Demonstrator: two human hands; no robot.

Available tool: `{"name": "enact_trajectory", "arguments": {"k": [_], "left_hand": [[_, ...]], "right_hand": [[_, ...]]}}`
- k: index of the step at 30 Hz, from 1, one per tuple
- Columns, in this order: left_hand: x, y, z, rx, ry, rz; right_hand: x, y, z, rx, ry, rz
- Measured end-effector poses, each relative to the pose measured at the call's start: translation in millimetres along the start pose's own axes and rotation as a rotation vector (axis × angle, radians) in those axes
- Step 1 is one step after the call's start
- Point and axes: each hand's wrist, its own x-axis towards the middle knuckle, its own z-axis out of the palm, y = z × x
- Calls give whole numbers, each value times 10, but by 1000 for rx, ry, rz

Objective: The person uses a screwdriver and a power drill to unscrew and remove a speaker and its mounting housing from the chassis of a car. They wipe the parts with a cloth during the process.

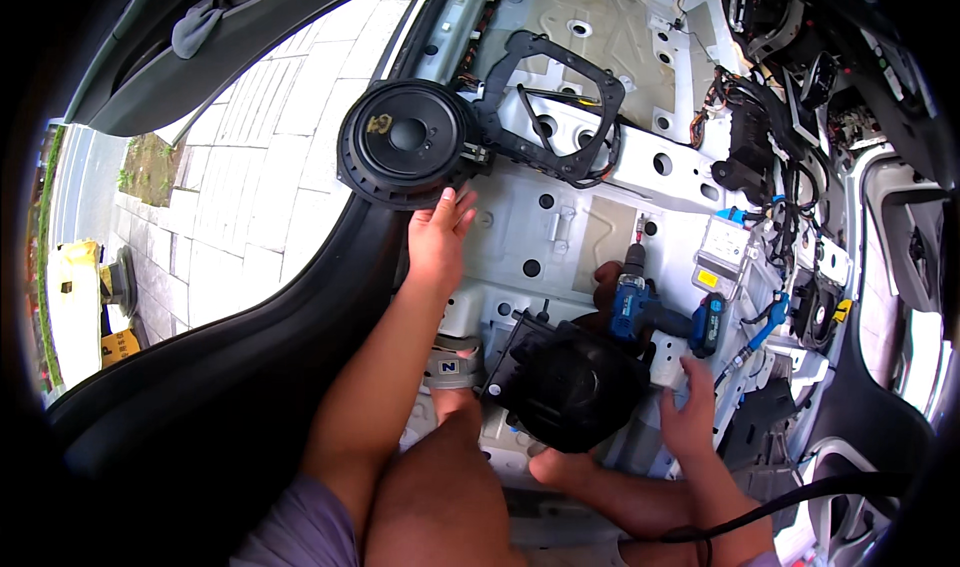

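Note:
At the lower edge of a round black speaker [372, 172], the fingers of my left hand [437, 242] are stretched out and slightly spread, seeming to touch its rim. The speaker lies by the door sill, cone facing up. Just right of it, a black plastic frame [494, 79] with a large opening rests on the bare car floor. My right hand [690, 412] is held with thumb and fingers apart, holding nothing. Closest to it are a pale metal bracket [668, 360] and a blue cordless drill [632, 307], which lies with its bit pointing away from me.
A bulky black rounded housing [580, 387] sits between my legs. Wiring harnesses [790, 192] and a silver module [722, 250] run along the right. The black door sill [300, 317] curves along the left, with paving [250, 167] outside. A dark cable [800, 495] crosses my right forearm.

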Motion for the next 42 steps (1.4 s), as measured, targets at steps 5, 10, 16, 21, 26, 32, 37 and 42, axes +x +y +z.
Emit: {"name": "enact_trajectory", "arguments": {"k": [5, 10, 16, 21, 26, 32, 37, 42], "left_hand": [[41, 31, -48, -109, -34, -3], [59, 12, -104, -103, -50, -27], [-3, 27, -37, -50, 33, -23], [-151, -156, -85, 130, 15, -56], [-349, -370, -22, 654, -343, 166], [-674, -527, -93, 1410, -693, 90], [-1038, -227, 67, 1420, -669, -319], [-1283, 218, 405, 823, -546, -995]], "right_hand": [[584, 4, -80, -161, -13, -140], [313, 83, 140, -141, -225, -86], [-64, 415, 274, 49, -174, 201], [-228, 461, 640, 512, -237, 616], [-210, 194, 670, 839, -270, 817], [-284, -14, 667, 654, -114, 787], [-113, -156, 156, 688, -34, 625], [-188, -516, -904, 860, 19, 542]]}}
